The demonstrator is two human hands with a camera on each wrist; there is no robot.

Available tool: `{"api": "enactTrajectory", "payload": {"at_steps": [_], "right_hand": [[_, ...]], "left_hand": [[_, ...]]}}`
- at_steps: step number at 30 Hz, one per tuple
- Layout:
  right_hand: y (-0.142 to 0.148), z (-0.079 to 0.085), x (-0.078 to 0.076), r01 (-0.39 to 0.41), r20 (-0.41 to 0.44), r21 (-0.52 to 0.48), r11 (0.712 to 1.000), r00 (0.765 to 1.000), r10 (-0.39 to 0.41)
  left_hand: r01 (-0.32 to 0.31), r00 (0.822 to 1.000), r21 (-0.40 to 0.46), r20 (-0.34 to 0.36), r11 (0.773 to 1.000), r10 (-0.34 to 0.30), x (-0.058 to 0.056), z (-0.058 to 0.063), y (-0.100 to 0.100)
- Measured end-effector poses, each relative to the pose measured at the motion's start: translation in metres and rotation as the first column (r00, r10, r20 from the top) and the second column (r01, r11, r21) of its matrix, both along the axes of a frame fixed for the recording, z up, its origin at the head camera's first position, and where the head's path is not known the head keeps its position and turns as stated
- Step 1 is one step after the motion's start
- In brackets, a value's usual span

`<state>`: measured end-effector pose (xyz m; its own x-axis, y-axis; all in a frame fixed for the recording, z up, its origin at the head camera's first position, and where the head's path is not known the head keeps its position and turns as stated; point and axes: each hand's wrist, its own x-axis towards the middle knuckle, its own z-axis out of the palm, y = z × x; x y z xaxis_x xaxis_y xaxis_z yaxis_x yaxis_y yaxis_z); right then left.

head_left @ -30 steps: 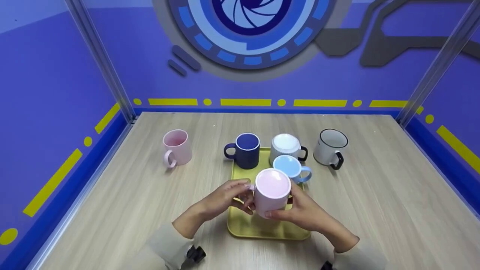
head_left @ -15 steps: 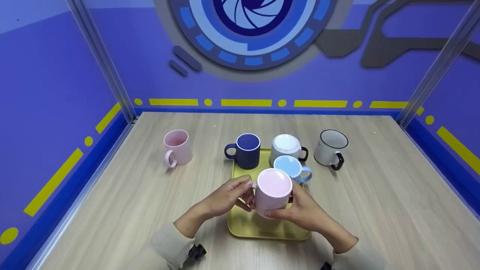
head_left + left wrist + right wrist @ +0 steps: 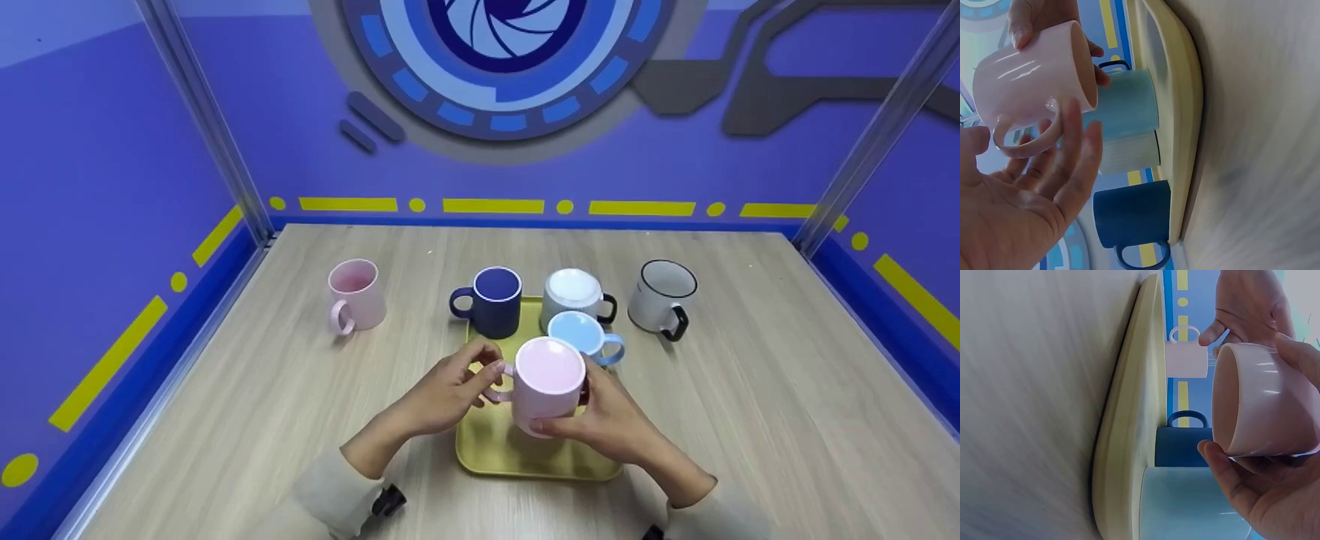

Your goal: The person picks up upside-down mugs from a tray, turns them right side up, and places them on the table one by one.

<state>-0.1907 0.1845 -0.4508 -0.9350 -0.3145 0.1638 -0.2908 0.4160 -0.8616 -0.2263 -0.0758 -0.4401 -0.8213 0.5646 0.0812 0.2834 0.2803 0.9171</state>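
Over the yellow tray [image 3: 532, 459], a pink mug [image 3: 548, 384] is held upside down, its mouth towards the tray in both wrist views. My right hand [image 3: 616, 421] grips the mug's body from the right, thumb on the near side. Beside the handle [image 3: 1030, 147] on the left is my left hand [image 3: 441, 396], its fingers spread and loosely bent; none of them visibly closes round the handle. On the tray stand a navy mug [image 3: 495, 311], a white mug with its base up [image 3: 572, 289] and a light blue mug [image 3: 576, 334], partly hidden by the held mug.
Another pink mug [image 3: 357, 296] stands upright on the wooden table [image 3: 262, 390], left of the tray. Right of the tray is a white mug with a black rim and handle [image 3: 664, 296]. Blue panels [image 3: 480, 176] enclose the table at the back and sides.
My left hand's fingers have loosened from the pink mug's handle and opened slightly, exposing more of it. The right hand and the mug have hardly moved.
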Motion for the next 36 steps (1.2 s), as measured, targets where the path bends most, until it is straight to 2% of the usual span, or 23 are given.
{"api": "enactTrajectory", "payload": {"at_steps": [5, 8, 10, 12, 14, 16, 18, 19, 20, 23, 24, 25, 27, 28, 29, 31, 33, 36], "right_hand": [[0.001, -0.001, 0.0, 0.02, -0.011, 0.018, 1.0, 1.0, -0.02], [0.001, -0.001, 0.0, 0.033, -0.011, 0.025, 0.999, 0.999, -0.033], [0.001, -0.001, 0.0, 0.038, -0.007, 0.027, 0.999, 0.999, -0.038], [0.001, -0.001, 0.0, 0.038, -0.003, 0.024, 0.999, 0.999, -0.038], [0.001, -0.001, 0.0, 0.034, 0.007, 0.018, 0.999, 0.999, -0.035], [0.002, -0.001, -0.001, 0.03, 0.011, 0.013, 0.999, 0.999, -0.03], [0.003, 0.0, -0.001, 0.027, 0.015, 0.008, 1.0, 1.0, -0.027], [0.003, 0.0, -0.002, 0.026, 0.017, 0.005, 1.0, 1.0, -0.026], [0.003, 0.0, -0.002, 0.025, 0.02, 0.002, 1.0, 0.999, -0.025], [0.004, 0.0, -0.002, 0.022, 0.025, -0.006, 1.0, 0.999, -0.022], [0.004, 0.0, -0.002, 0.023, 0.026, -0.008, 1.0, 0.999, -0.023], [0.004, 0.0, -0.002, 0.023, 0.027, -0.008, 1.0, 0.999, -0.023], [0.004, 0.0, -0.002, 0.025, 0.026, -0.005, 1.0, 0.999, -0.025], [0.004, -0.001, -0.002, 0.026, 0.026, -0.003, 1.0, 0.999, -0.026], [0.004, -0.001, -0.002, 0.028, 0.025, -0.003, 1.0, 0.999, -0.028], [0.004, -0.001, -0.003, 0.03, 0.024, -0.007, 1.0, 0.999, -0.03], [0.004, -0.002, -0.003, 0.032, 0.028, -0.019, 0.999, 0.999, -0.031], [0.004, -0.001, -0.003, 0.033, 0.038, -0.034, 0.999, 0.999, -0.031]], "left_hand": [[-0.06, 0.989, -0.085, -0.141, 0.995, 0.048, 0.003, 0.002, -0.003], [-0.09, 0.969, -0.124, -0.24, 0.988, 0.058, 0.006, 0.003, -0.005], [-0.117, 0.939, -0.145, -0.338, 0.983, 0.062, 0.008, 0.004, -0.005], [-0.15, 0.887, -0.147, -0.457, 0.978, 0.068, 0.01, 0.004, -0.006], [-0.179, 0.823, -0.142, -0.564, 0.974, 0.07, 0.01, 0.004, -0.006], [-0.191, 0.749, -0.129, -0.66, 0.973, 0.06, 0.011, 0.004, -0.007], [-0.191, 0.65, -0.125, -0.759, 0.974, 0.03, 0.01, 0.004, -0.008], [-0.189, 0.586, -0.129, -0.81, 0.973, 0.007, 0.009, 0.005, -0.009], [-0.193, 0.51, -0.138, -0.86, 0.971, -0.021, 0.008, 0.005, -0.01], [-0.22, 0.246, -0.167, -0.963, 0.961, -0.111, 0.003, 0.006, -0.014], [-0.234, 0.167, -0.179, -0.976, 0.956, -0.142, 0.002, 0.005, -0.015], [-0.253, 0.097, -0.191, -0.98, 0.948, -0.171, 0.001, 0.005, -0.016], [-0.275, -0.014, -0.202, -0.977, 0.94, -0.214, 0.0, 0.005, -0.019], [-0.284, -0.054, -0.207, -0.971, 0.936, -0.231, 0.0, 0.005, -0.02], [-0.289, -0.083, -0.21, -0.966, 0.934, -0.243, 0.001, 0.004, -0.02], [-0.296, -0.118, -0.219, -0.958, 0.93, -0.263, 0.002, 0.004, -0.02], [-0.302, -0.132, -0.236, -0.949, 0.923, -0.286, 0.003, 0.003, -0.019], [-0.326, -0.122, -0.28, -0.935, 0.903, -0.334, 0.004, 0.002, -0.017]]}}
